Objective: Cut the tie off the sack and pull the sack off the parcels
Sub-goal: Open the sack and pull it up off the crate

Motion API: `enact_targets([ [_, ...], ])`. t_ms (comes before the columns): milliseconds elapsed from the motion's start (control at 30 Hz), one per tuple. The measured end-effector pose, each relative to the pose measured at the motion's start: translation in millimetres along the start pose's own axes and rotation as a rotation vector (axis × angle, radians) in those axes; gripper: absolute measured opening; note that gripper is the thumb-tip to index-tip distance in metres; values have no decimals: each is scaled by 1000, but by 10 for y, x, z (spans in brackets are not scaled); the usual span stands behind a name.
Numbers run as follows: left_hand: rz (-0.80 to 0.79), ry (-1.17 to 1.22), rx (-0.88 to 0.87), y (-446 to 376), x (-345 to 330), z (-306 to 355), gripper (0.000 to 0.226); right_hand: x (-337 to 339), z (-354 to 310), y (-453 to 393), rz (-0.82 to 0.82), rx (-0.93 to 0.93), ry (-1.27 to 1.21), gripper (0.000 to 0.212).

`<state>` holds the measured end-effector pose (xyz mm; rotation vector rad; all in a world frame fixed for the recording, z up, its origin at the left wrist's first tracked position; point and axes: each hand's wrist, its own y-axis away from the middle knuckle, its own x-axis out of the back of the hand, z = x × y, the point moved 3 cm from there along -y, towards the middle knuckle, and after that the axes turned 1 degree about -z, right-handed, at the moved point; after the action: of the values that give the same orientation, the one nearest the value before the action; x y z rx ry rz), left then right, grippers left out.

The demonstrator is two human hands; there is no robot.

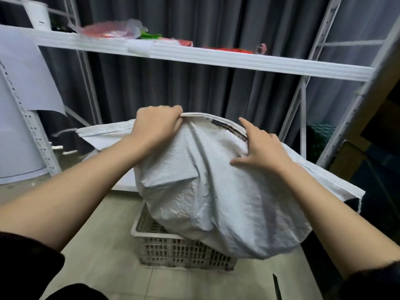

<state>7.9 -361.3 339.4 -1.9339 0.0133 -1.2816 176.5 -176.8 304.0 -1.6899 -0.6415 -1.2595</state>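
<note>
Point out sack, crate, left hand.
sack [216,180], head view, creased middle of its cloth
crate [173,252], head view, front lattice wall
left hand [155,126], head view, back of hand

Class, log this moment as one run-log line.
left hand: grips sack rim | right hand: open, flat on sack | sack: over crate | parcels: not visible
</note>
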Motion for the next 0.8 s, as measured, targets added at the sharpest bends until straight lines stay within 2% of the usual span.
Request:
enact_targets([
  [33,13,-1,-10,-21,13,12,24,38,89,17,-48,-48,25,92],
  [100,-8,-14,-61,-15,-30,42,24,81,194,21,-192,-96,111,50],
  [167,-68,-47,-103,-29,-77,38,25,128,191,-36,-183,-66,184,26],
  [267,2,-23,-8,-240,104,-98,28,407,124,-249,128,7,143,18],
  [367,272,78,149,-445,471,-265,27,835,47,-460,569,5,104,17],
  [433,387,98,175,-519,586,-302,26,916,37,-539,743,-25,51,23],
  [467,363,90,172,-532,566,-303,26,864,40,-584,719,-28,39,25],
  [633,20,43,144,-406,-44,-337,29,321,139,-677,239,56,110,28],
  [733,-67,167,312,-327,-280,-472,30,99,247,-577,-60,-11,160,39],
  [800,-94,290,396,-331,-344,-527,29,-8,300,-502,-174,-37,245,30],
])
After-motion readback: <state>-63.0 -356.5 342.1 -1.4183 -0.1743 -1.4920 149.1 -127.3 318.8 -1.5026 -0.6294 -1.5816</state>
